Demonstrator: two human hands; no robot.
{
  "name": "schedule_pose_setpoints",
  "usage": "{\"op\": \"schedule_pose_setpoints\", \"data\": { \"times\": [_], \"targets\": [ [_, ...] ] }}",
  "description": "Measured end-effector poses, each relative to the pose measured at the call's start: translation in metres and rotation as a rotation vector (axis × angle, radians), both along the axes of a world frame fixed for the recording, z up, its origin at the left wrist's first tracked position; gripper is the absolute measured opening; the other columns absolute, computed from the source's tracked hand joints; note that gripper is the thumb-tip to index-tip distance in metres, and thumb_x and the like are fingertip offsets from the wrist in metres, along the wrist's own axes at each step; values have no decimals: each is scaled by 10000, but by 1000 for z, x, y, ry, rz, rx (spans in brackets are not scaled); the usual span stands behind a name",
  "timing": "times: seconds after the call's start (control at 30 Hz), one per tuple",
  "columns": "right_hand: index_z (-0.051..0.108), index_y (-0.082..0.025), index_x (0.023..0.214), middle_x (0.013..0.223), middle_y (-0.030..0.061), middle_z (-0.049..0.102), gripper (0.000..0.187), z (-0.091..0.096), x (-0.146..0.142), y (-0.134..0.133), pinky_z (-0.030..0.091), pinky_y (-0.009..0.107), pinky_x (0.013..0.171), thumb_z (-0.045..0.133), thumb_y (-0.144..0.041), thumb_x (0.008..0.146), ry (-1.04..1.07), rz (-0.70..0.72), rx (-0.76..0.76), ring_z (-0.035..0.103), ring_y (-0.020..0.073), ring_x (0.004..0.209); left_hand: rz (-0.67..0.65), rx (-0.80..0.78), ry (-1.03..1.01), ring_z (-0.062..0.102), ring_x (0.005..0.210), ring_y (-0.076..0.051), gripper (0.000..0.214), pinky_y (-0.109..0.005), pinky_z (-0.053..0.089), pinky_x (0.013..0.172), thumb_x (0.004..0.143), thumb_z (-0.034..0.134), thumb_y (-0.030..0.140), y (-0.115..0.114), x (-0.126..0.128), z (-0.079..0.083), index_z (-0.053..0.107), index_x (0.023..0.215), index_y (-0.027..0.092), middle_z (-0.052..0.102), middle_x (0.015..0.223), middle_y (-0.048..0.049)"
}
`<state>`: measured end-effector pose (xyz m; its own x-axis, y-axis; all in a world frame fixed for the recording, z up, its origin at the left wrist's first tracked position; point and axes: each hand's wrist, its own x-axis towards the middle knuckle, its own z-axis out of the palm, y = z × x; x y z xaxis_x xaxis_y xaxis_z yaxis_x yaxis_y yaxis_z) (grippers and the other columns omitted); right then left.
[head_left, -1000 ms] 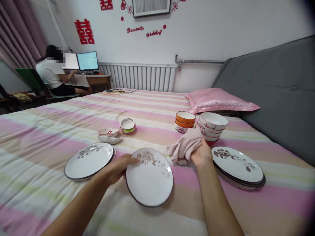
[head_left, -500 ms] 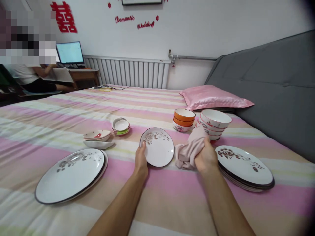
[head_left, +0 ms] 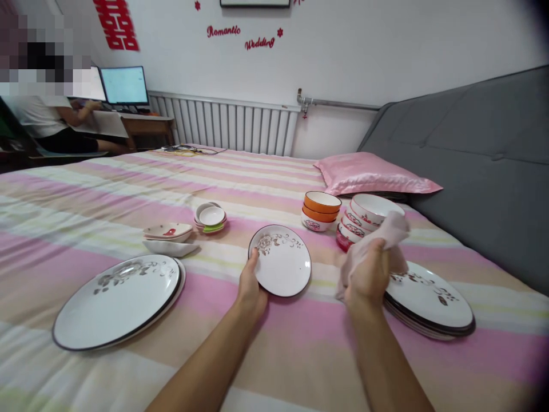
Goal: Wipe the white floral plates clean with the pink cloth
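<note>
My left hand [head_left: 251, 289] grips the near-left rim of a small white plate with a brown flower pattern [head_left: 285, 263], which rests on the striped bedsheet [head_left: 266, 183]. My right hand [head_left: 366, 277] is closed around a bunched pale pink cloth [head_left: 386, 234] and holds it up above the left edge of a stack of flowered plates [head_left: 433, 300]. Just behind the cloth stands a leaning stack of white bowls with red patterns [head_left: 364, 214].
A stack of large plates [head_left: 118, 297] lies at the left. Small sauce dishes [head_left: 168, 233] and little round dishes [head_left: 210, 218] sit behind it, orange bowls [head_left: 319, 209] at centre. A pink pillow [head_left: 373, 174] and grey headboard [head_left: 480, 160] are right. A person sits at a desk [head_left: 51, 120] far left.
My right hand has lifted the cloth off the bed and moved it right, over the edge of the right plate stack. My left hand still holds the small plate, which sits flatter now.
</note>
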<state>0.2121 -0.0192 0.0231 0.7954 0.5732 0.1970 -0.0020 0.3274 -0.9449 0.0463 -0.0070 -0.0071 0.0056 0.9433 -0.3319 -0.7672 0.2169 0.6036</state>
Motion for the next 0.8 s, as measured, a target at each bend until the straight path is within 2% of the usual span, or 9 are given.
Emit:
{"op": "schedule_pose_setpoints", "data": {
  "times": [0.07,0.13,0.2,0.3,0.37,0.47,0.67,0.8],
  "targets": [
    [478,-124,1203,1300,130,486,497,-13,-10,7,341,368,1047,311,-458,875,-27,-5,-129,430,206,1239,-31,-3,1,643,990,-234,328,-353,510,891,825,570,342,-3,4,-1,631,1072,136,687,1075,-100],
    [470,-116,1238,1309,131,492,524,-28,-19,15,323,382,1056,298,-460,881,-120,131,-159,431,202,1241,-71,-12,-12,640,997,-242,344,-360,508,893,821,572,359,-8,10,-1,633,1070,130,689,1066,-107],
    [418,-131,1305,1366,127,443,562,-42,-27,19,245,421,1091,279,-482,888,-284,233,-191,340,209,1309,-131,-6,-25,635,1006,-252,369,-367,502,901,819,568,381,-14,15,-1,636,1073,122,689,1064,-114],
    [362,-86,1361,1452,168,309,630,-54,-35,19,104,509,1107,262,-493,891,-518,265,-322,173,269,1380,-198,38,-30,624,1028,-254,391,-354,483,927,819,565,395,-22,21,1,639,1077,111,684,1075,-120],
    [315,-65,1390,1481,170,235,643,-56,-40,17,48,529,1104,251,-476,901,-678,261,-351,93,287,1394,-203,62,-43,614,1047,-248,388,-340,468,945,823,560,392,-25,22,2,640,1080,112,678,1090,-117],
    [254,-61,1417,1495,162,188,643,-55,-44,13,49,536,1103,240,-461,912,-836,285,-349,72,293,1396,-196,94,-69,597,1076,-241,387,-330,448,968,825,560,396,-25,21,3,637,1092,127,664,1127,-106],
    [201,-160,1440,1512,113,159,590,-56,-49,10,85,569,1094,255,-444,926,-927,401,-257,41,274,1401,-207,140,-74,578,1107,-236,394,-329,419,998,825,566,393,-25,20,3,629,1120,141,659,1138,-101],
    [163,-180,1446,1517,87,145,572,-52,-50,7,87,545,1109,249,-429,938,-1020,507,-243,18,242,1404,-207,191,-99,554,1142,-228,386,-325,408,1011,829,566,382,-25,18,2,621,1143,163,640,1176,-86]
  ]
}}
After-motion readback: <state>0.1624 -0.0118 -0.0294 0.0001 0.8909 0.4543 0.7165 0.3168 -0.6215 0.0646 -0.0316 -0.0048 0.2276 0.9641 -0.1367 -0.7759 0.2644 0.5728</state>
